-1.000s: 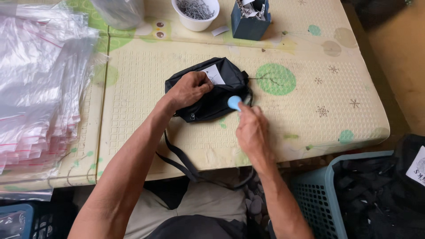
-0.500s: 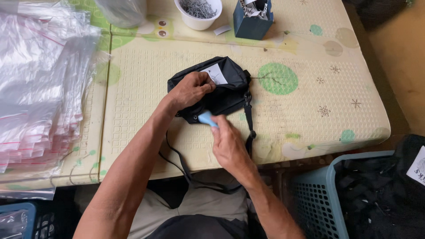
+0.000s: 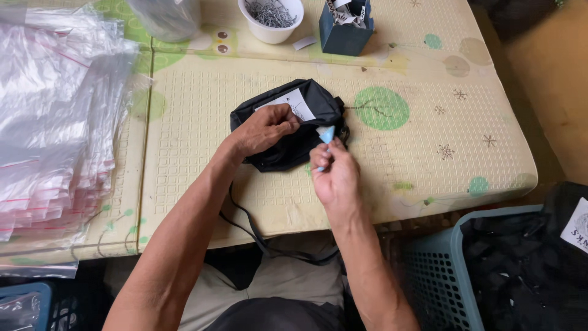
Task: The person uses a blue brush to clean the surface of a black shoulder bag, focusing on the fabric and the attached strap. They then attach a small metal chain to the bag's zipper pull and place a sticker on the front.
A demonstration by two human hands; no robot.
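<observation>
On the cream-patterned counter, a stack of clear plastic bags lies well left of the black pouch, and off the counter, below and right of the pouch, a teal basket holds black fabric goods. Beyond the pouch stand a white cup full of small metal clips and a dark blue box stuffed with paper tags. The left hand is clenched on the pouch beside its white tag, while the right hand just beside the pouch's near edge pinches a small light-blue piece.
</observation>
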